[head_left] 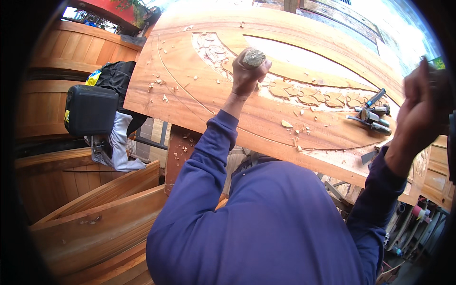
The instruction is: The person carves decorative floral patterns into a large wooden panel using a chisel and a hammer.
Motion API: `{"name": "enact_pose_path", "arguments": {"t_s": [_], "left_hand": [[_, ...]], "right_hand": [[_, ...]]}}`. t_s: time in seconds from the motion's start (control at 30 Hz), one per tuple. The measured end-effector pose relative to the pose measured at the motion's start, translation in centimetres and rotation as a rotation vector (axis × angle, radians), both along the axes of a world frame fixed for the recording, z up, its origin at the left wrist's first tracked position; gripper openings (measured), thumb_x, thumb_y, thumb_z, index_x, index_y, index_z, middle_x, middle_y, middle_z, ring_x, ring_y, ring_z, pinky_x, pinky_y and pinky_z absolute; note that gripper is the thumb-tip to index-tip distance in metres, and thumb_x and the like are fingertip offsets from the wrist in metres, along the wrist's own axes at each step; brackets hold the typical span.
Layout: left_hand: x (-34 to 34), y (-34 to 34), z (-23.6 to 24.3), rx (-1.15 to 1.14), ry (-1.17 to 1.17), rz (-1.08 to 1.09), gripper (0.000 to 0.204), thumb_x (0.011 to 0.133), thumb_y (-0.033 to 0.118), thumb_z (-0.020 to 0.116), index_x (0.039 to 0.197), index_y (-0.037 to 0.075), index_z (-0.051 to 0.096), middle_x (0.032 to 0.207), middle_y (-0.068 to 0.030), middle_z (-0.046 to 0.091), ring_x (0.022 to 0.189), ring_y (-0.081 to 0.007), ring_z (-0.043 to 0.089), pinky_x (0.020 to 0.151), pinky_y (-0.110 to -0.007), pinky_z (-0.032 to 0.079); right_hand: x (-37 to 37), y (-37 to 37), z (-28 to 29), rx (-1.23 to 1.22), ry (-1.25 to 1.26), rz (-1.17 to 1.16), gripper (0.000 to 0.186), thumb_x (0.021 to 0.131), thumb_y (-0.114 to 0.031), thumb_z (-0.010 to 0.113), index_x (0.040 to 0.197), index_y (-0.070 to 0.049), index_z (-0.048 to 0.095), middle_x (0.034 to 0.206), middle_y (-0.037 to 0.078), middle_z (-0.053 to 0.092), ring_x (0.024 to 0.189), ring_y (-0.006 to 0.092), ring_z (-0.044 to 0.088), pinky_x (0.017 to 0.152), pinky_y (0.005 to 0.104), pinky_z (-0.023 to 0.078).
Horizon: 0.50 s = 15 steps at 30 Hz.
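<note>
Where the carved band (311, 96) runs along the wooden panel (332, 137), we have our left hand (249, 71) over it, left of the panel's middle, its fingers wrapped fully round a stout tool handle (254, 58) whose rough end faces up; the working end is mostly hidden beneath the fist. We raise our right hand (418, 114) beyond the panel's right end, its fingers bent, but blur and the dark rim of the view leave us unable to tell how tightly they close or what they hold. As we judge it, the main risk is a slip: if the handle tips or takes an off-line push, its working end could skid across the relief and split a raised edge. Our left fingers, close around the top, could take a stray knock. Loose hand tools (373, 116) lie bunched near the panel's right end, beside a blue-handled tool (375, 97); a hard jolt could set them rolling toward the near edge. Wood chips (286, 123) scattered about could hide the drawn lines. Off the panel's left end stands a black hard case (91, 110), closed, its contents hidden from us, with a dark bag (118, 76) behind it, its inside hidden too.
</note>
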<state>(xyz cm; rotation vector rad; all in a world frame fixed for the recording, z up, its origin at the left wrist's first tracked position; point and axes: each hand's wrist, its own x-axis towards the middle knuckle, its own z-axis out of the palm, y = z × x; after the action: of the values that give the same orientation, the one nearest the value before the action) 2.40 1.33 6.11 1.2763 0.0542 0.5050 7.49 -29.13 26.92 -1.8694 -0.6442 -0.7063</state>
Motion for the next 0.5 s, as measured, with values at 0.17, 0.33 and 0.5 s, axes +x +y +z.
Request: {"name": "enact_pose_path", "arguments": {"t_s": [0.17, 0.33, 0.5], "left_hand": [[0.7, -0.5, -1.0, 0.252, -0.003, 0.02, 0.02, 0.079, 0.004, 0.079, 0.096, 0.001, 0.067, 0.085, -0.0022, 0.07, 0.077, -0.0091, 0.065, 0.068, -0.027, 0.055], [-0.2, -0.5, -0.3, 0.074, 0.017, -0.119, 0.042, 0.075, 0.001, 0.081, 0.115, 0.0, 0.067, 0.103, -0.0052, 0.073, 0.091, -0.0125, 0.069, 0.082, -0.028, 0.059], [0.5, 0.1, 0.2, 0.102, 0.099, -0.206, 0.043, 0.081, 0.007, 0.084, 0.119, 0.0, 0.066, 0.103, -0.0059, 0.072, 0.092, -0.0126, 0.07, 0.079, -0.026, 0.06]], "right_hand": [[2.1, 4.8, -3.2, -0.192, -0.279, 0.036, 0.035, 0.093, -0.007, 0.063, 0.125, -0.015, 0.053, 0.075, 0.005, 0.054, 0.058, 0.0173, 0.05, 0.054, 0.0295, 0.043], [-1.1, 10.0, -11.1, -0.551, -0.066, 0.424, 0.064, 0.085, 0.003, 0.06, 0.144, -0.02, 0.052, 0.081, 0.012, 0.061, 0.066, 0.028, 0.061, 0.06, 0.0382, 0.051], [-0.2, 9.6, -12.2, -0.622, -0.029, 0.366, 0.066, 0.092, -0.004, 0.06, 0.153, -0.026, 0.05, 0.097, 0.014, 0.069, 0.076, 0.0313, 0.069, 0.069, 0.0394, 0.057]]}}
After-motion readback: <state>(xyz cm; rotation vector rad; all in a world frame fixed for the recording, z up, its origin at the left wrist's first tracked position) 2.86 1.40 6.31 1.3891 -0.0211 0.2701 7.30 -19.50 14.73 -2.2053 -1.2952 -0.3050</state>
